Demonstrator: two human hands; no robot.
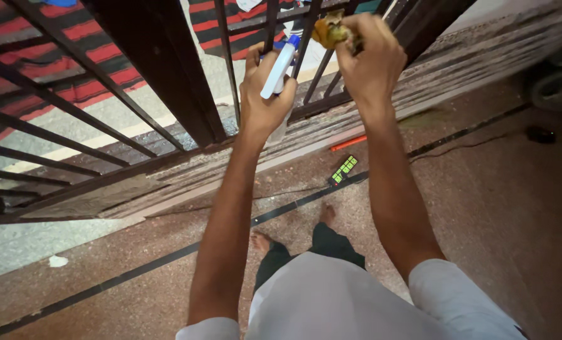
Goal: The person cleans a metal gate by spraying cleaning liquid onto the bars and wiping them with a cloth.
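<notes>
So the biggest thing here is the dark metal gate (168, 82), a barred grille running across the far side of the view on its track at the floor edge. Behind it on the far side there's a red and black striped mat (61, 56) on pale paving. Near side is a speckled reddish floor (495, 220) with a dark inlay strip crossing it diagonally.

The person stands right up against the bars, bare feet on the floor, both arms raised to about the same height so the two hands work the same patch of grille side by side.

Left hand (265, 94) is wrapped tight around a spray bottle (280, 69), white body with a blue top, tilted so the nozzle end points up and away toward the bars. That angle makes sense if the spray is meant to land on the metal.

Right hand (370, 60) is clenched on a scrunched yellow-orange cloth (330, 30), pressed against a bar just right of the bottle. Holding it bunched gives a firm pad for rubbing round bars.

On the floor near the track lie a small black gadget with green squares (344, 169) and, just beyond it, a thin orange stick (348, 143), both out of foot range.
</notes>
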